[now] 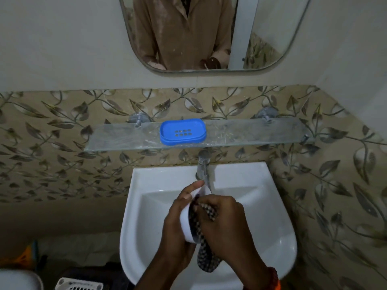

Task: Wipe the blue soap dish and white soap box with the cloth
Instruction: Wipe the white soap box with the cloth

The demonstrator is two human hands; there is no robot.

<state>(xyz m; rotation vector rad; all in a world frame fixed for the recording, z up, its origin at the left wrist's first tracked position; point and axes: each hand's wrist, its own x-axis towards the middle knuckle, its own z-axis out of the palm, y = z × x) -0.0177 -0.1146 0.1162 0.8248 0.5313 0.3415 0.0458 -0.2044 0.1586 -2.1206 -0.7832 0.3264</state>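
The blue soap dish [183,132] lies flat on the glass shelf [251,132] above the basin, apart from both hands. Over the basin my left hand [177,225] grips the white soap box [188,216], tilted on its side with its opening toward my right hand. My right hand [224,222] holds the checked dark-and-white cloth [206,258] and presses it into the box. The cloth's loose end hangs down below the hands. Most of the box's inside is hidden by cloth and fingers.
A white wash basin [272,216] sits under the hands, with a metal tap [202,166] just behind them. A mirror [188,32] hangs on the wall above the shelf. Leaf-patterned tiles surround the basin. A white basket [79,284] stands at the lower left.
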